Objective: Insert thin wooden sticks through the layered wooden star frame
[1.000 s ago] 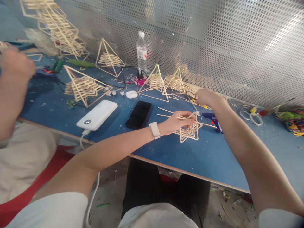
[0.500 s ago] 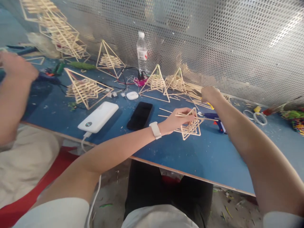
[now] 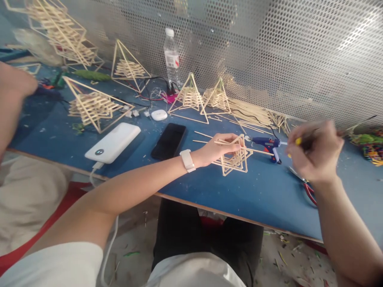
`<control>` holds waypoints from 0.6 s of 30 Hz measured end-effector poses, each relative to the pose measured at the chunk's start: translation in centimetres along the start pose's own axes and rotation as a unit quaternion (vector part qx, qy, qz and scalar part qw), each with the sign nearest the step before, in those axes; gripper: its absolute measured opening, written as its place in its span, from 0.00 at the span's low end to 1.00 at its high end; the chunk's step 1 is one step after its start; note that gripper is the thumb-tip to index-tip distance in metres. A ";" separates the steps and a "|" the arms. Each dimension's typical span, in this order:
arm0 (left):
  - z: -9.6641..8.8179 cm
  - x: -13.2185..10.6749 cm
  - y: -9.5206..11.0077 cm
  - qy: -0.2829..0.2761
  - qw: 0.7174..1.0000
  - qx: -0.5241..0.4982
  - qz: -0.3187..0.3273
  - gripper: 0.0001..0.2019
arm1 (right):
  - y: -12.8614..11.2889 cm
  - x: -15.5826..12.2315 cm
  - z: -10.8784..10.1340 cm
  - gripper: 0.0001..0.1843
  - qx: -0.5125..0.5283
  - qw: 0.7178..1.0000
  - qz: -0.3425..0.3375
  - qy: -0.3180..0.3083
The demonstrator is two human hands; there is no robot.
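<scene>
My left hand [image 3: 218, 149] is closed on a small frame of thin wooden sticks [image 3: 235, 161], with triangles layered into a star-like shape. Long loose-ended sticks stick out to both sides of the fingers. To the right, my right hand [image 3: 318, 149] is raised over the table and smeared by motion. Its fingers are curled, and a bit of yellow shows between them; what it belongs to is unclear. A blue hot glue gun [image 3: 266, 143] lies between the two hands, its nozzle near the frame. Below my right hand lies a red-handled tool [image 3: 309, 193], partly hidden by the wrist.
Several stick pyramids [image 3: 191, 95] stand along the back, beside a water bottle [image 3: 172, 59] and a pile of sticks [image 3: 251, 113]. A phone [image 3: 169, 139] and a white power bank [image 3: 113, 141] lie left of my hand. Another person's arm [image 3: 12, 95] is at far left.
My right hand has moved right and towards me, away from the stick pile, now with the red-handled tool visible beneath it. My left hand still grips the stick frame.
</scene>
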State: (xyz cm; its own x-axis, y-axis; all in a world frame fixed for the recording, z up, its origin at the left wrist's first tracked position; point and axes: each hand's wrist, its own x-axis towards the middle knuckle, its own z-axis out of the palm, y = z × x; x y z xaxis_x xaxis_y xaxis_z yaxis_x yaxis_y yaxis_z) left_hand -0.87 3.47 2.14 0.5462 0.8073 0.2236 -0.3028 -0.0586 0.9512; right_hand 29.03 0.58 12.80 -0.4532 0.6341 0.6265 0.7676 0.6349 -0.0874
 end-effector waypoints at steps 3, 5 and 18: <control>0.7 -0.1 -0.1 -0.010 1.000 0.001 -0.004 0.17 | -0.2 -2.1 1.4 0.10 0.086 0.994 -0.047 -0.049; 0.9 -0.1 -0.3 -0.004 1.000 0.005 -0.005 0.17 | 0.2 -3.0 2.7 0.07 0.060 0.992 -0.066 -0.085; 1.8 -0.2 -1.4 0.010 0.999 -0.016 -0.031 0.18 | 0.7 -6.2 4.9 0.11 -0.025 0.995 -0.093 -0.038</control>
State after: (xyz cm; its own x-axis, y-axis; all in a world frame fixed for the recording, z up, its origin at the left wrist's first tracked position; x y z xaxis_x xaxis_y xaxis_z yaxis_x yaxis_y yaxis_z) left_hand 0.87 2.36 1.15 0.5492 0.8200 0.1609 -0.2944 0.0098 0.9556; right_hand 30.19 -0.70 5.11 -0.6214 0.5405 0.5672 0.6879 0.7230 0.0647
